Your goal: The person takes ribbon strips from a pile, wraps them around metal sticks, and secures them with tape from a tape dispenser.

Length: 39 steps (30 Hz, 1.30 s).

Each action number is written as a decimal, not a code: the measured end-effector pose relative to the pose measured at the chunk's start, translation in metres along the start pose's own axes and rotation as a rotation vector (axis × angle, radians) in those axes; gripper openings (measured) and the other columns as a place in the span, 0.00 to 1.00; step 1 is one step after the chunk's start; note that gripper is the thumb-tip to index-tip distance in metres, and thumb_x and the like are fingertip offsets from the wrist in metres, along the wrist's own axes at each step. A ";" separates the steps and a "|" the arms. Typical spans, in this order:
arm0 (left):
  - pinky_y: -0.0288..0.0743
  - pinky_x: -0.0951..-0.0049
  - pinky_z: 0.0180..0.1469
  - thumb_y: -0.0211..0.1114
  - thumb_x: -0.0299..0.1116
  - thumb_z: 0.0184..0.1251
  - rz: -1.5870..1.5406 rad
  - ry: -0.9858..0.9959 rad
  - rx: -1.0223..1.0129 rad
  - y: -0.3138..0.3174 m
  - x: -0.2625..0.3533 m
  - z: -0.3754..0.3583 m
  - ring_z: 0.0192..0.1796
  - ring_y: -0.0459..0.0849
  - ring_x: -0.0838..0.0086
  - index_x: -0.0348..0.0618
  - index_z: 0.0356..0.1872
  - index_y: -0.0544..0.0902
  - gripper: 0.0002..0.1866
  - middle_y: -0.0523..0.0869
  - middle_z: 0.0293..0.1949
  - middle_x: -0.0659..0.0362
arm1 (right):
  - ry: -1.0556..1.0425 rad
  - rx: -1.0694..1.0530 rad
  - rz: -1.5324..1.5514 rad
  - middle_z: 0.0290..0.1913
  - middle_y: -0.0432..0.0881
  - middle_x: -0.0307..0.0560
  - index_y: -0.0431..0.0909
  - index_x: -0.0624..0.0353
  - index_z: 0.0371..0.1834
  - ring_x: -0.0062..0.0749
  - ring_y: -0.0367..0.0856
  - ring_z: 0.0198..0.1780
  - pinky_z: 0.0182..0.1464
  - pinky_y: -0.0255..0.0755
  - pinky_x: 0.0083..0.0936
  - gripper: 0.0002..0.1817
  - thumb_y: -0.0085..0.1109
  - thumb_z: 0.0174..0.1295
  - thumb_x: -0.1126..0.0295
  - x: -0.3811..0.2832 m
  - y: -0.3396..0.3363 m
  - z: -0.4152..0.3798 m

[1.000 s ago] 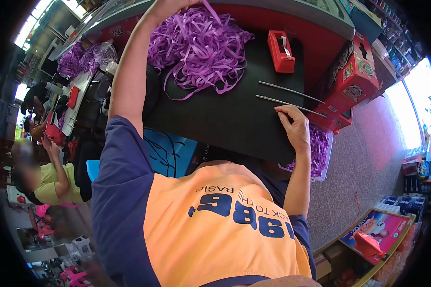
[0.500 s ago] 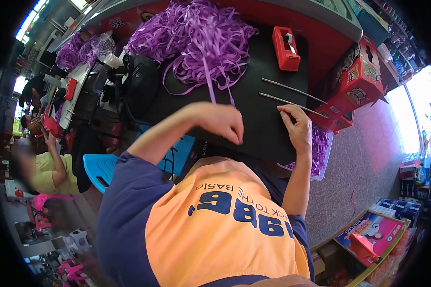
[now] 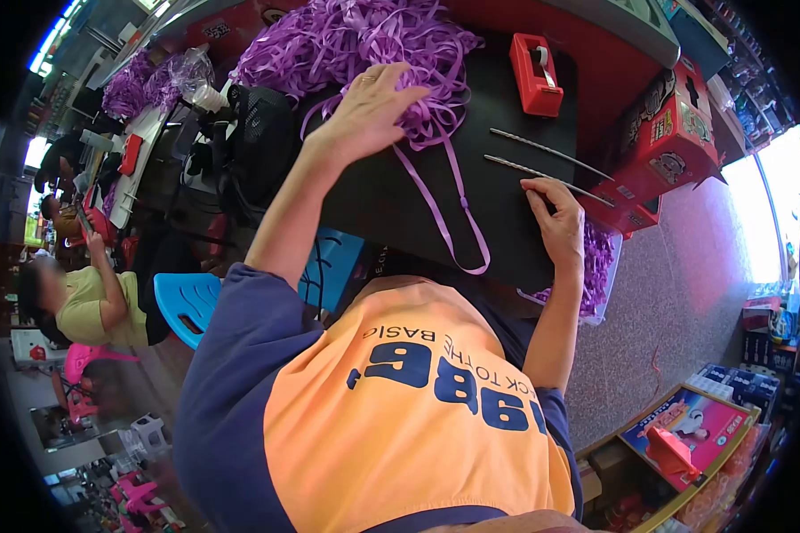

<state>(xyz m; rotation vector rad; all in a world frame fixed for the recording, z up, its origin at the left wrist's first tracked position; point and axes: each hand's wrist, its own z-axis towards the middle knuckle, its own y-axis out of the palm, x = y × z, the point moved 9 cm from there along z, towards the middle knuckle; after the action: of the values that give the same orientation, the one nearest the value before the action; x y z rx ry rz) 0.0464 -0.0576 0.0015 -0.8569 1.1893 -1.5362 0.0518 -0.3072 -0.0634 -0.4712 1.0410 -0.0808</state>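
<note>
My left hand (image 3: 364,111) reaches over the near side of a large tangled heap of purple ribbon (image 3: 329,40), its fingers spread and nothing visibly gripped. From the heap, a purple ribbon loop (image 3: 436,209) with a small knot hangs down across the black table (image 3: 373,195) to its near edge. On the right side of the table rests my right hand (image 3: 557,222). Its fingers are loosely bent, with a gap between thumb and forefinger and nothing seen in them. Just beyond it lie two thin twisted metal rods (image 3: 542,153), their right ends sticking out past the table.
A red tape dispenser (image 3: 536,75) stands at the back right, with a red printed box (image 3: 671,147) beyond the table. Below my right arm, a bin (image 3: 600,266) holds more purple ribbon. Left are a black bag (image 3: 262,147), a blue stool (image 3: 187,306) and a seated person (image 3: 98,302).
My left hand has moved from the table's near edge up to the ribbon heap, and its fingers have opened. The ribbon loop now lies loose. My right hand keeps nearly the same place.
</note>
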 end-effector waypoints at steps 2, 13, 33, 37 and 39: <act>0.55 0.61 0.70 0.69 0.30 0.48 -0.011 -0.011 -0.067 0.013 -0.013 0.000 0.68 0.61 0.56 0.52 0.58 0.74 0.30 0.63 0.65 0.51 | 0.015 -0.004 -0.028 0.39 0.83 0.46 0.81 0.62 0.39 0.31 0.82 0.41 0.45 0.72 0.21 0.07 0.59 0.57 0.78 0.001 0.000 0.000; 0.69 0.68 0.56 0.68 0.28 0.48 -0.118 0.007 -0.001 0.025 -0.051 0.011 0.51 0.76 0.60 0.45 0.44 0.82 0.17 0.78 0.44 0.55 | -0.001 -0.002 -0.031 0.39 0.82 0.46 0.82 0.61 0.39 0.31 0.82 0.41 0.44 0.72 0.20 0.07 0.59 0.57 0.77 0.001 0.001 0.000; 0.72 0.81 0.36 0.57 0.30 0.65 -0.733 -0.213 0.234 -0.127 -0.171 0.057 0.34 0.78 0.83 0.37 0.46 0.82 0.12 0.84 0.34 0.65 | 0.023 0.002 -0.014 0.39 0.83 0.45 0.82 0.61 0.39 0.31 0.81 0.41 0.44 0.72 0.21 0.07 0.59 0.58 0.78 0.002 -0.003 -0.002; 0.67 0.79 0.31 0.57 0.37 0.68 -0.457 -0.364 0.234 -0.154 -0.223 0.073 0.28 0.73 0.85 0.37 0.36 0.83 0.13 0.80 0.25 0.68 | 0.025 0.000 -0.003 0.39 0.83 0.45 0.82 0.61 0.39 0.32 0.82 0.41 0.44 0.73 0.21 0.07 0.59 0.58 0.77 0.002 -0.002 -0.002; 0.66 0.78 0.29 0.58 0.41 0.68 -0.456 -0.266 0.278 -0.176 -0.195 0.079 0.26 0.72 0.85 0.39 0.30 0.82 0.15 0.76 0.21 0.68 | 0.028 -0.002 -0.004 0.40 0.83 0.45 0.82 0.61 0.39 0.32 0.82 0.42 0.45 0.73 0.21 0.07 0.59 0.58 0.77 0.002 -0.002 -0.001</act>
<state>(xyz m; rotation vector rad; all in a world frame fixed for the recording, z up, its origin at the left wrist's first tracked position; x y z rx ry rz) 0.1250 0.1165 0.1988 -1.1509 0.5925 -1.8265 0.0524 -0.3104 -0.0648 -0.4750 1.0676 -0.0906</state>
